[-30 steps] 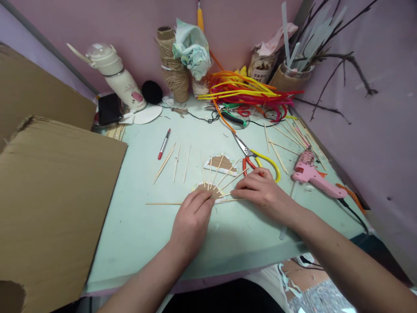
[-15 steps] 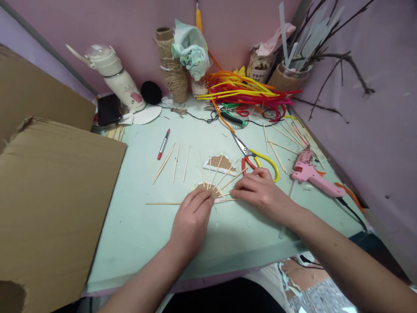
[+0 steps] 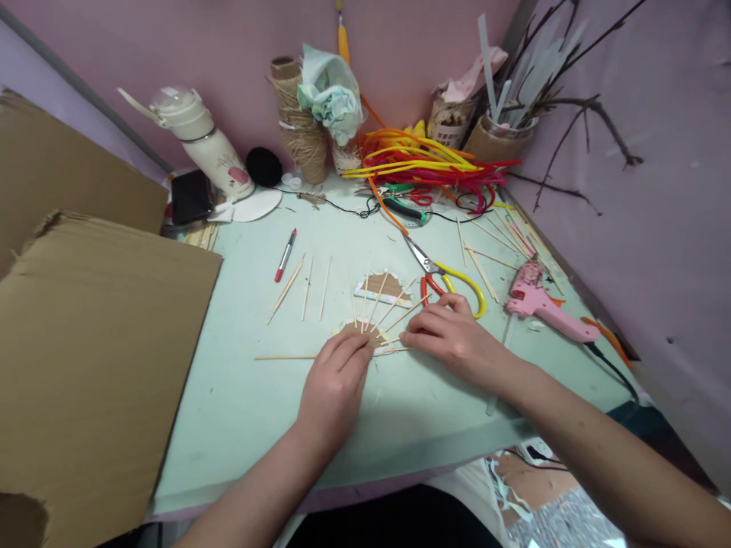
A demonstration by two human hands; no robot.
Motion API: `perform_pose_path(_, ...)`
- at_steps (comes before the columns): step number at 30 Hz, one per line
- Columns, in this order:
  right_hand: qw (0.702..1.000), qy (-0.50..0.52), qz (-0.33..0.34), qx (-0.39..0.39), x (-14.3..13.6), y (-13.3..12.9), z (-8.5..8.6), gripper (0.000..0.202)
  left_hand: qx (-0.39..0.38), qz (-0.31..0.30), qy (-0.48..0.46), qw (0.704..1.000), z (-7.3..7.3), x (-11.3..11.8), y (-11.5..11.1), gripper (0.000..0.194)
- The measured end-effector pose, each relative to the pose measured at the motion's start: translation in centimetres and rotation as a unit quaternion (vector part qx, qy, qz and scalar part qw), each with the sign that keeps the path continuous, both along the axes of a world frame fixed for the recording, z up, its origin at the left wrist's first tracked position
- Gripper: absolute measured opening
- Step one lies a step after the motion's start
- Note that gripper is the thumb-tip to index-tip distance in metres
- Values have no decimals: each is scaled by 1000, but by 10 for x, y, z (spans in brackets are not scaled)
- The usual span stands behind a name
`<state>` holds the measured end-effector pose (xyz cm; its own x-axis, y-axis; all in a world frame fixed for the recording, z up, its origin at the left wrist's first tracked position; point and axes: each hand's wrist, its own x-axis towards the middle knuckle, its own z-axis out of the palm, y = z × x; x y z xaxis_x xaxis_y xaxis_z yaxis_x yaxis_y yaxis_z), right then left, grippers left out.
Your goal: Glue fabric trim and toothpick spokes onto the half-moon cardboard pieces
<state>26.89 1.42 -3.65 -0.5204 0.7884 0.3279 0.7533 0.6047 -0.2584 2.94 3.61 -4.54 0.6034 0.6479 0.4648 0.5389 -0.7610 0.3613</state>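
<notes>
A small half-round cardboard piece (image 3: 349, 330) lies on the table, with several thin wooden sticks (image 3: 394, 306) fanning out from it. My left hand (image 3: 336, 378) presses its closed fingertips on the cardboard's lower middle, and one long stick (image 3: 285, 358) runs out leftward from there. My right hand (image 3: 451, 335) has its fingers pinched round the outer end of a low stick on the right side of the fan. Just behind the fan lies a second cardboard piece (image 3: 388, 287) with a pale ragged edge.
Scissors (image 3: 429, 264) lie behind my right hand, a pink glue gun (image 3: 542, 304) at the right. Loose sticks (image 3: 324, 288) and a marker (image 3: 285, 256) lie left of the fan. Large cardboard (image 3: 114, 365) covers the left side. A bottle (image 3: 220, 164), twine (image 3: 302, 125) and pipe cleaners (image 3: 428, 156) stand or lie behind.
The view has shifted slightly. Both hands keep almost the same place on the cardboard and stick.
</notes>
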Motion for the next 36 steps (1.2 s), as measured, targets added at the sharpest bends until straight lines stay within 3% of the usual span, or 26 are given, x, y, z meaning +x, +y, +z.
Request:
perform_pose_path(15, 1000, 4, -17, -15, 3, -3, 5, 29, 5, 1, -1, 1000, -2, 0, 0, 17)
perform_pose_path(19, 996, 24, -83, 20, 21, -11, 15, 35, 0, 2, 3, 1000, -3, -1, 0, 17)
perform_pose_path(25, 974, 24, -211, 78, 56, -30, 25, 27, 5, -3, 7, 1000, -3, -1, 1, 19)
perform_pose_path(31, 967, 41, -238, 83, 61, -36, 19, 20, 4, -16, 7, 1000, -3, -2, 2, 20)
perform_pose_path(36, 970, 65, -230, 33, 59, -35, 11, 19, 4, -18, 11, 1000, -4, -3, 2, 20)
